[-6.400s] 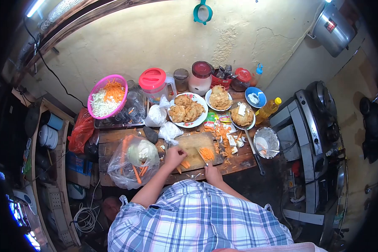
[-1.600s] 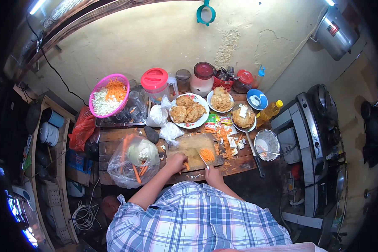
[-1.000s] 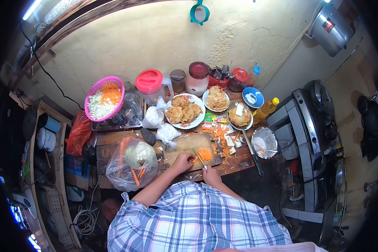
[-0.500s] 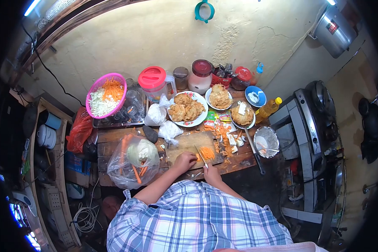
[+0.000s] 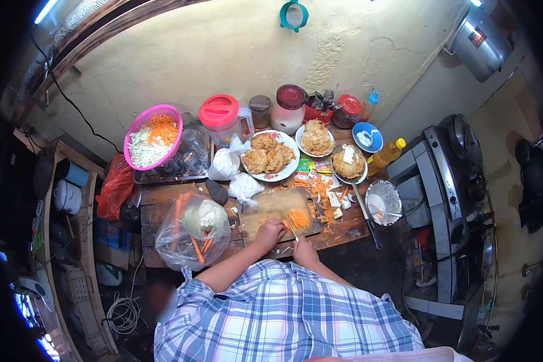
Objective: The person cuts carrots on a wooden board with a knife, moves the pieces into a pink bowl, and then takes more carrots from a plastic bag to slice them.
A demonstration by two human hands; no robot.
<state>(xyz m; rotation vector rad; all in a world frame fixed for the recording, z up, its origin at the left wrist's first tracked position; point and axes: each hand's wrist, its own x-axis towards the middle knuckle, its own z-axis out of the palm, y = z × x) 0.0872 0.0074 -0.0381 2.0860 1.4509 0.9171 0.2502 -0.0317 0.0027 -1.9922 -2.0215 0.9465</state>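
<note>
On the wooden cutting board point(image 5: 264, 208), my left hand point(image 5: 271, 232) has its fingers bent and pressed on a piece of carrot point(image 5: 285, 223), mostly hidden under the fingertips. My right hand point(image 5: 306, 250) grips a knife point(image 5: 292, 230) by its pale handle, the blade close beside the left fingertips. A small heap of cut carrot sticks point(image 5: 298, 218) lies just right of the blade. Left of the board sits a clear plastic bag point(image 5: 190, 241) with a cabbage point(image 5: 205, 218) and whole carrots point(image 5: 197, 249).
Carrot peelings point(image 5: 327, 205) litter the board's right side. Behind stand a plate of fritters point(image 5: 270, 158), a pink basket point(image 5: 178, 140) of shredded vegetables, and a red-lidded pitcher point(image 5: 219, 117). A long-handled skimmer point(image 5: 368, 220) reaches past the table's front edge. A stove point(image 5: 449, 169) stands right.
The knife blade has tilted lower beside the carrot piece, and my left hand has shifted very slightly. At lower left, a dark blurred shape now shows where a reddish object was.
</note>
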